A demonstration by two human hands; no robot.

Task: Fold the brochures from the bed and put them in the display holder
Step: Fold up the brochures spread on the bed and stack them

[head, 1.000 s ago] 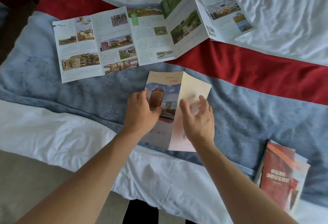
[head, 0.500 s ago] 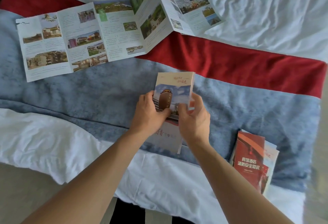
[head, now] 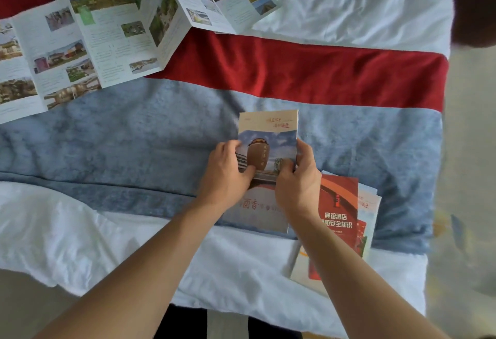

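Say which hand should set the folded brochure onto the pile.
Right, probably. The right hand grips the folded brochure on the edge nearest the red-covered pile; the left hand holds the far edge.

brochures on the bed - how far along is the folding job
Done: a red brochure lies folded on a small stack. In hand: left hand and right hand grip the folded jar-cover brochure. Left: the long photo brochure lies unfolded; no display holder is visible.

Folded brochure [head: 268, 137]: smooth printed paper. Blue runner [head: 134, 134]: plush matt cloth. White sheet [head: 349, 3]: wrinkled cloth.
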